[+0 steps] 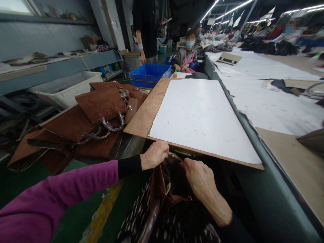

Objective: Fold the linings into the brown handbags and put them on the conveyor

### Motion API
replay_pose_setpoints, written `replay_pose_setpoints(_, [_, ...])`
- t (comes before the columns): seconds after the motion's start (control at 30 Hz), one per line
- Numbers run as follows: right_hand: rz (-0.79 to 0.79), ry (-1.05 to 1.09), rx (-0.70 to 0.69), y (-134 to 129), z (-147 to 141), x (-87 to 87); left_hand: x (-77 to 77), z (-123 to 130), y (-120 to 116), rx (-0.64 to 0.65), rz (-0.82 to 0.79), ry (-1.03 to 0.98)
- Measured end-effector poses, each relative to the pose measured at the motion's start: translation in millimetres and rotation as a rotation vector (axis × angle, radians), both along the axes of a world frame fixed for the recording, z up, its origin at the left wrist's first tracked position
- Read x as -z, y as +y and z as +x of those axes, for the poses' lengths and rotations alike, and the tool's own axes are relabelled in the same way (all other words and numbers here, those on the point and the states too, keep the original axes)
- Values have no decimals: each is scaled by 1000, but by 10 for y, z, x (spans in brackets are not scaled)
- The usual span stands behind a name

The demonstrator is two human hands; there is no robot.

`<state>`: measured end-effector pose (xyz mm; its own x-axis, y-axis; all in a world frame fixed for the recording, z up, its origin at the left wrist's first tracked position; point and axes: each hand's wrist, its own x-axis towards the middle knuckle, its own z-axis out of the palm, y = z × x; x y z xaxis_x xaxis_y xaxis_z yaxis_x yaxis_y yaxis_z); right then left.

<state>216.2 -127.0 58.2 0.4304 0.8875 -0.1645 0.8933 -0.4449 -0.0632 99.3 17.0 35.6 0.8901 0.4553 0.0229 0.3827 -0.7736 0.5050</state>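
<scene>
A brown handbag [158, 185] stands on my lap, its mouth open toward me and its dark inside partly showing. My left hand [155, 155] is closed on the far left part of the bag's top edge, close to the front edge of a board [138, 123]. On the right side, my right hand [201, 176] pinches the same top edge between thumb and fingers. A pale strip of the edge runs between the two hands. One plastic-wrapped handle [151, 219] hangs down toward me. The bag's lower part is in shadow.
White paper [194, 111] covers most of the board. Left of it lies a pile of brown bags [101, 104] with wrapped handles. Behind are a blue crate [149, 76], a white bin [68, 89] and a seated person [186, 59]. A long worktable [273, 111] runs along the right.
</scene>
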Motion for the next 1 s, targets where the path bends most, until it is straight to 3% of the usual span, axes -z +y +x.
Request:
replay_pose_setpoints(0.5, [-2,2,15,-4,33,17,26,57,-27,-28,14,-40])
replay_pose_setpoints(0.8, [81,-11,-96,-72,157,117,-31,143,26,201,-107,32])
replay_pose_setpoints(1.0, [123,98,-92,1,137,171,-5,205,-1,236,-98,42])
